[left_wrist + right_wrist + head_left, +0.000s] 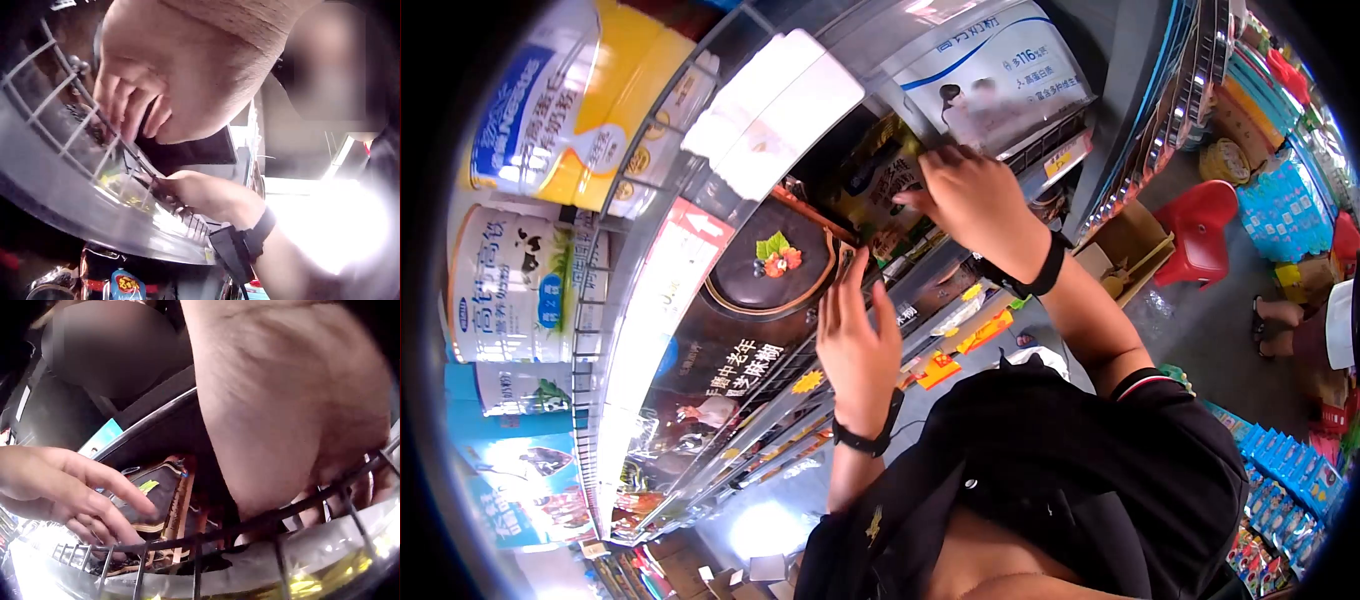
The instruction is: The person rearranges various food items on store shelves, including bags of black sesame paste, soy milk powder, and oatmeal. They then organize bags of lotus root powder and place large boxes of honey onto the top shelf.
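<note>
Two hands reach up to a shop shelf behind a grey wire rail (195, 539). The right hand (975, 195) pinches the top of a green and yellow packet (878, 185) standing on the shelf. The left hand (855, 338), fingers straight and close together, touches the dark brown box with a flower picture (770, 268) just beside the packet.

The shelf rail (586, 330) is thin, grey-coated metal wire. The box (750, 330) is dark, glossy card, and the pouch (878, 180) is shiny printed plastic. The tins (510, 280) carry glossy labels. The stool (1200, 225) is smooth red plastic, and the shirt (1080, 470) is matt black cloth.
</note>
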`<state>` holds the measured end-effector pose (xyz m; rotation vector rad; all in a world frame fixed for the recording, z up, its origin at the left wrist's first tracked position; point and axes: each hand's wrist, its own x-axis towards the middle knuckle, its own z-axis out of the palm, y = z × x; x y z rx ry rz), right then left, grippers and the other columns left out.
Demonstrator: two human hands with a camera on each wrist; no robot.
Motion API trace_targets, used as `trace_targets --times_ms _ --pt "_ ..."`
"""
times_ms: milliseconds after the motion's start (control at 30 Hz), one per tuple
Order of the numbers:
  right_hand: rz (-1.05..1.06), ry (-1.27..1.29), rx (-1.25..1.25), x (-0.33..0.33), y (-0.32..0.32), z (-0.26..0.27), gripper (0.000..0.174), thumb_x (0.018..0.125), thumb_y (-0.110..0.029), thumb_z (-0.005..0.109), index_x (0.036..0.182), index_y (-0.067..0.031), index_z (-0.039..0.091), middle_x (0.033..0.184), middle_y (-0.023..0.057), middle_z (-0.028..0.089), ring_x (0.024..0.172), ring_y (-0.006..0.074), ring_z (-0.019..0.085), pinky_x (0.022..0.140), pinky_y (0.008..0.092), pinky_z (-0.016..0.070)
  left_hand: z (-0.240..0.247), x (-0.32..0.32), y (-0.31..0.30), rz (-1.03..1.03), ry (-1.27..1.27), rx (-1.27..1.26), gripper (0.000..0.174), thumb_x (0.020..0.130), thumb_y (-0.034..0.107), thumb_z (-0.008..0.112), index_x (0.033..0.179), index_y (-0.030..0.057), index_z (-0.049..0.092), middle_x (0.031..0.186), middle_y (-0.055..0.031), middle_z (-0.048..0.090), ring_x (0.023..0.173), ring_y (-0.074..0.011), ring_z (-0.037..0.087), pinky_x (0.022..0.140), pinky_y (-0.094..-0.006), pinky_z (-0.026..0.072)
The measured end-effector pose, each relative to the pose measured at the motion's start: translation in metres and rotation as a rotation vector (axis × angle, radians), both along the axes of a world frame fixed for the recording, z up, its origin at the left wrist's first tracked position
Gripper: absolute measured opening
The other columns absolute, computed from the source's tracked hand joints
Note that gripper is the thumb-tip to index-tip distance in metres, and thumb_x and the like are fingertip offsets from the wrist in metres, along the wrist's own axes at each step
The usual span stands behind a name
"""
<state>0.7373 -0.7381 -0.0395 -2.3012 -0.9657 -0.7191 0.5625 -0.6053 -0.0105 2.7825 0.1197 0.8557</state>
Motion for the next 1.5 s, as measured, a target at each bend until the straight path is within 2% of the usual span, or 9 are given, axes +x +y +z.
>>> trace_targets --times_ms 267,600,800,900,1000,1167,1267,1433,1500 --pt "-0.009 0.111 0.051 0.004 0.02 -0.008 0.07 0.083 -0.052 0.076 0.116 0.0074 0.06 0.093 0.0192 0.069 0.086 0.0353 0.071 0.073 0.0449 0.0562 0.006 0.03 -0.028 0.167 0.327 0.073 0.031 0.102 0.014 0.055 0.13 0.0023 0.055 0.118 -0.0189 0.069 0.105 -0.0383 0.067 0.087 -0.0452 0.0538" --pt "0.317 0.465 0.471 0.007 0.018 0.001 0.081 0.085 -0.014 0.077 0.151 0.0062 0.033 0.116 0.0268 0.064 0.1 0.043 0.065 0.085 0.0459 0.0524 0.006 0.03 -0.028 0.077 0.176 -0.042 0.032 0.104 0.013 0.05 0.134 0.0004 0.052 0.121 -0.0205 0.067 0.109 -0.0404 0.064 0.09 -0.0465 0.0517" --pt "0.28 0.171 0.811 -0.015 0.014 0.019 0.1 0.081 -0.006 0.081 0.159 0.0024 0.02 0.104 0.0181 0.065 0.091 0.0341 0.067 0.084 0.039 0.054 0.0 0.044 -0.03 -0.075 0.12 -0.168 0.075 0.099 0.011 0.059 0.158 -0.0048 0.016 0.163 -0.033 0.018 0.15 -0.0507 0.02 0.121 -0.0555 0.0219" --pt "0.416 0.487 1.144 -0.018 0.016 0.03 0.088 0.084 -0.007 0.08 0.155 0.0021 0.029 0.105 0.0145 0.066 0.088 0.0247 0.068 0.082 0.0363 0.0544 0.008 0.067 -0.031 -0.09 0.024 -0.162 0.08 0.095 0.01 0.063 0.16 -0.0015 0.017 0.165 -0.0312 0.014 0.153 -0.0479 0.016 0.123 -0.0516 0.02" --pt "0.428 0.755 1.043 0.005 0.016 0.021 0.053 0.085 -0.013 0.081 0.129 0.0035 0.055 0.094 0.0094 0.068 0.085 0.016 0.065 0.075 0.0312 0.0534 -0.006 0.086 -0.019 -0.115 0.121 -0.158 0.08 0.091 0.011 0.069 0.157 -0.0013 0.026 0.164 -0.0296 0.021 0.152 -0.047 0.02 0.121 -0.0508 0.0248" --pt "0.112 0.267 0.703 0.004 0.012 0.009 0.049 0.084 -0.03 0.082 0.117 0.0033 0.064 0.102 0.0238 0.054 0.098 0.0364 0.056 0.085 0.0418 0.0474 -0.014 0.092 -0.023 -0.23 0.154 -0.311 0.08 0.088 0.005 0.069 0.156 -0.0002 0.027 0.148 -0.0264 0.049 0.139 -0.0404 0.048 0.111 -0.0424 0.0398" --pt "0.189 0.455 0.826 0.004 0.008 0.016 0.047 0.086 -0.032 0.081 0.112 0.0042 0.066 0.107 0.024 0.054 0.098 0.0364 0.057 0.085 0.0413 0.0475 0.006 0.091 -0.043 -0.192 0.191 -0.566 0.088 0.09 0.006 0.068 0.16 0.0029 0.015 0.144 -0.0265 0.053 0.135 -0.0392 0.053 0.107 -0.0421 0.0438" --pt "0.373 0.378 1.027 0.009 0.003 0.022 0.026 0.099 -0.019 0.067 0.099 0.0075 0.067 0.091 0.0124 0.069 0.073 0.0161 0.062 0.064 0.03 0.047 0.006 0.113 -0.039 -0.259 0.12 -0.402 0.099 0.091 0.006 0.066 0.162 0.0029 -0.003 0.136 -0.031 0.057 0.124 -0.0444 0.06 0.097 -0.0442 0.0498" --pt "0.294 0.66 0.948 0.016 -0.008 0.02 0.031 0.1 -0.024 0.068 0.099 0.0072 0.067 0.082 0.0106 0.064 0.074 0.0079 0.056 0.063 0.0275 0.0443 -0.001 0.121 -0.032 -0.253 0.174 -0.368 0.103 0.09 0.008 0.068 0.16 -0.0019 -0.007 0.137 -0.0346 0.052 0.124 -0.0475 0.057 0.097 -0.0448 0.05"
